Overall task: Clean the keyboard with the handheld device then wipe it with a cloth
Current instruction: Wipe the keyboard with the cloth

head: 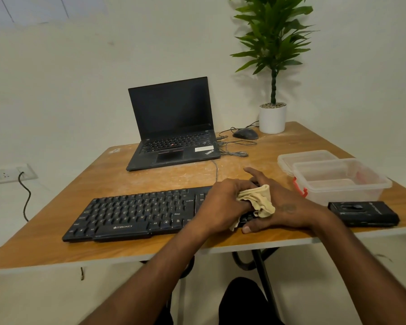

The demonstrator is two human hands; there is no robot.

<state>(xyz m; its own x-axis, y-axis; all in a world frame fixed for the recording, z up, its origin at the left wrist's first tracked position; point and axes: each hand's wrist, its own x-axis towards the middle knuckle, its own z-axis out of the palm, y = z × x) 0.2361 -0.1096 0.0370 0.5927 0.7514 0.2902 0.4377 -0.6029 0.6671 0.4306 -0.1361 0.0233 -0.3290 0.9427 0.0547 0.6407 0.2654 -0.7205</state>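
Both my hands sit right of centre: my left hand [220,202] bunches the beige cloth [258,202] on the Zebronics keyboard [131,214], my right hand [274,207] lies flat, steadying its end. Pressing hard could shove the keyboard toward the handheld device [363,213].

head cam | forward-down | near, over desk [150,181] front edge

Dim, even indoor light; wide-angle edges bend.
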